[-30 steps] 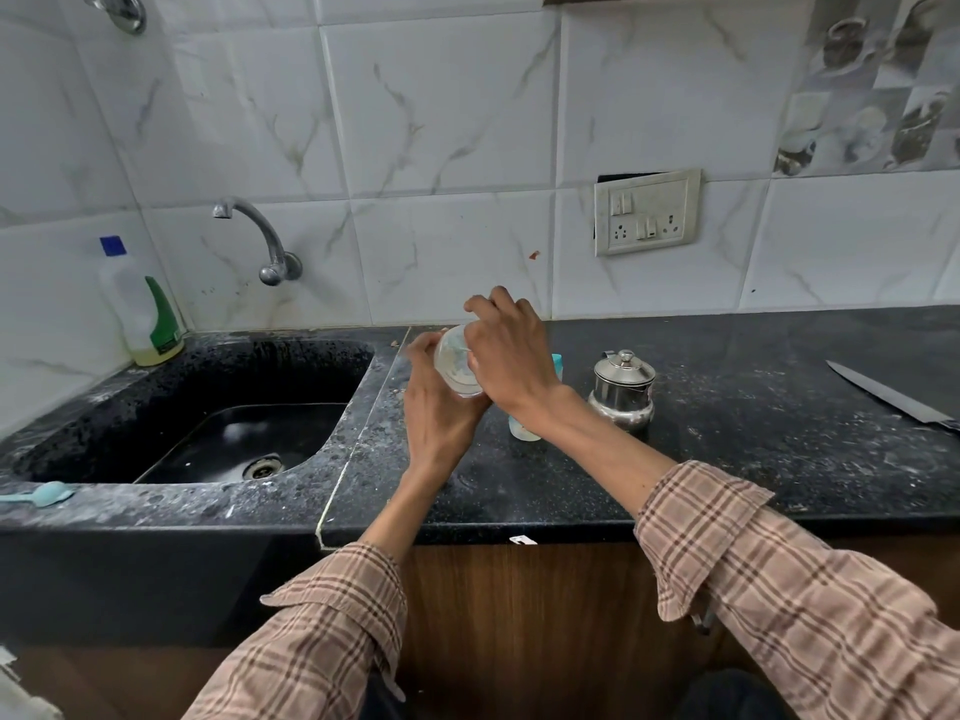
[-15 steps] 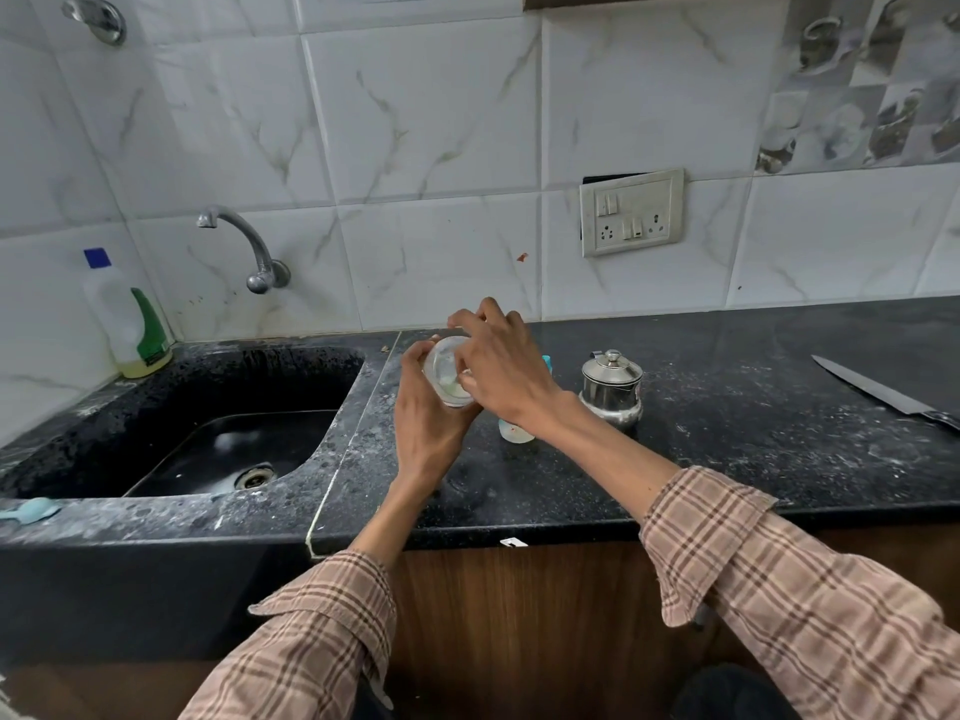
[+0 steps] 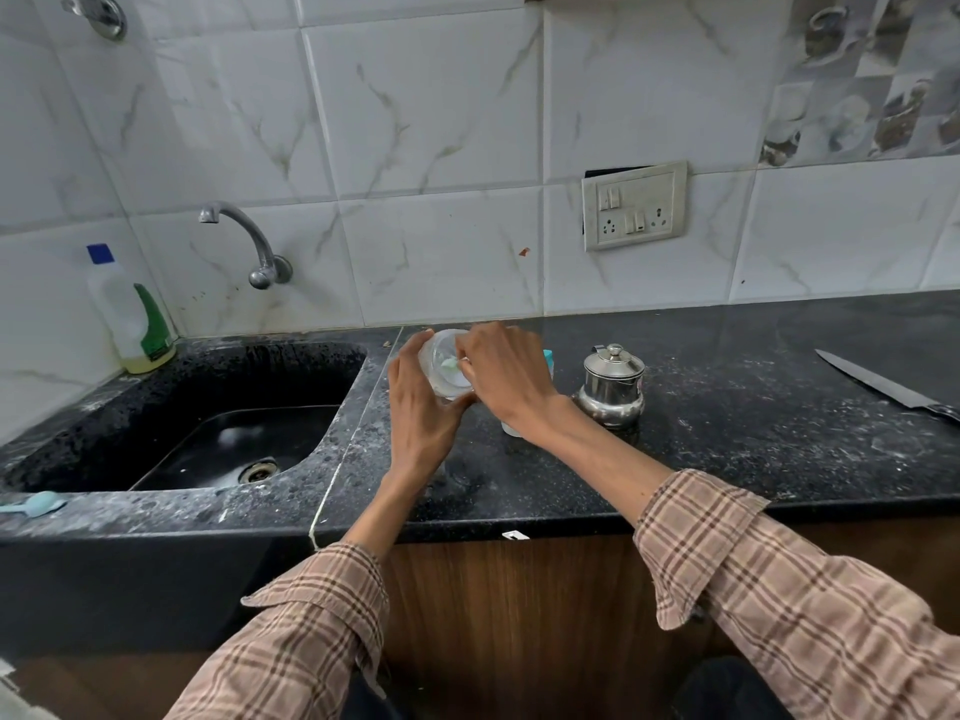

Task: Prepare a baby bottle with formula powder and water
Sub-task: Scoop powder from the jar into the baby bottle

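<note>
My left hand [image 3: 421, 413] grips a clear baby bottle [image 3: 440, 374] above the black counter, tilted so its open mouth faces me. My right hand [image 3: 511, 379] is at the bottle's mouth, its fingertips pinched on a small pale green scoop [image 3: 448, 363] whose end sits inside the opening. Behind my right hand stands a white container with a teal top [image 3: 547, 355], mostly hidden by the hand and wrist.
A lidded steel pot [image 3: 613, 384] stands just right of my hands. A knife [image 3: 883, 386] lies at the far right of the counter [image 3: 753, 449]. Left are the sink [image 3: 223, 439], the tap [image 3: 244, 241], a detergent bottle [image 3: 132, 314] and a light blue spoon [image 3: 36, 504].
The bottle has tipped further toward me, and its mouth and the green scoop now show. Both hands stay together at the same spot.
</note>
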